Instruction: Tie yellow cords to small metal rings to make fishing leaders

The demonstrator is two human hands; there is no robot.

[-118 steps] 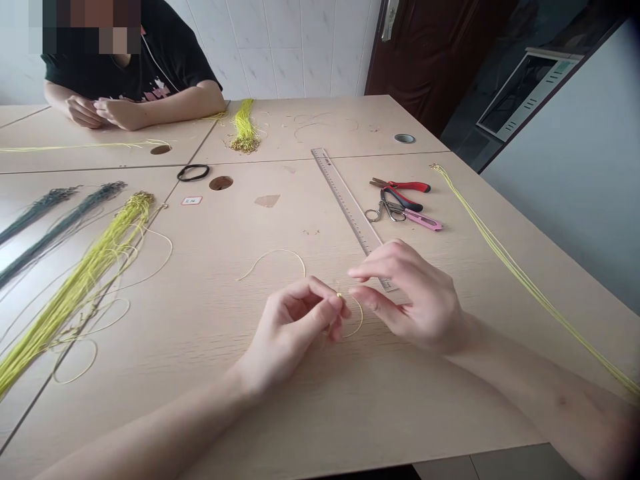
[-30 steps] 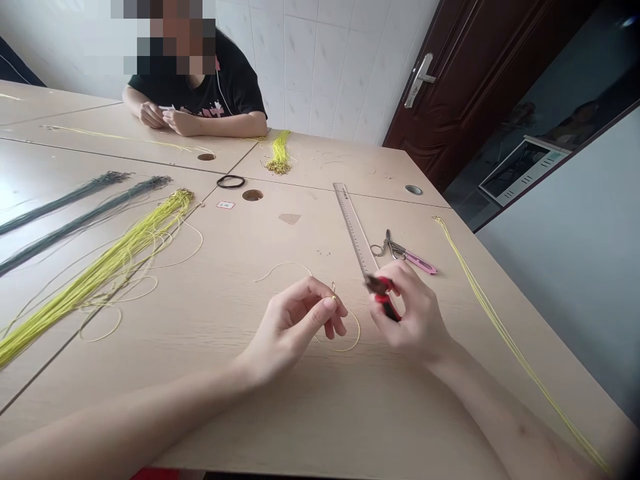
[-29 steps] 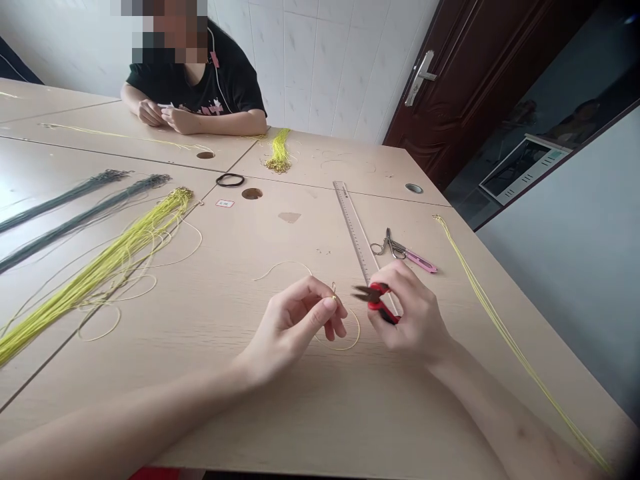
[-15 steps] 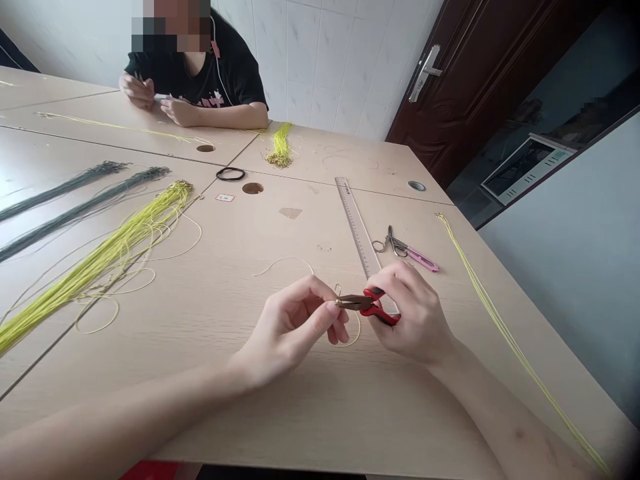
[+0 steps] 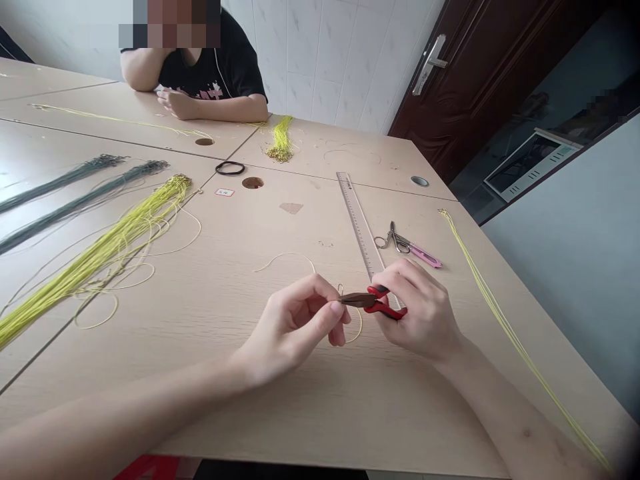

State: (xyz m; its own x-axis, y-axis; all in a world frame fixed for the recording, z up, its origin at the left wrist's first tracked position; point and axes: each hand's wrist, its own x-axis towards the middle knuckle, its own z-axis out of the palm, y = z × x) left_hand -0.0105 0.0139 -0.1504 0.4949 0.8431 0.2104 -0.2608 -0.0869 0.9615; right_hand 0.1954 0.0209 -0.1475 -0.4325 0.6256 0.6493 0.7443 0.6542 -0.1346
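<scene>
My left hand pinches the end of a thin yellow cord between thumb and forefinger. A small metal loop sticks up just beyond the fingertips. The cord trails out behind the hand onto the table and also curves below the pliers. In my right hand are red-and-black-handled pliers, their jaws pointing left and meeting the left fingertips. What exactly sits between the jaw tips is too small to make out. Beyond the right hand lies a clear ruler, its near end partly covered by that hand.
Scissors and a pink cutter lie right of the ruler. Yellow cord bundles and grey ones spread at left, several yellow cords at right. A black band lies near a table hole. A co-worker sits opposite.
The plier jaws have closed together at the left fingertips. Across the table, the co-worker has raised one hand toward the head. The view has shifted slightly.
</scene>
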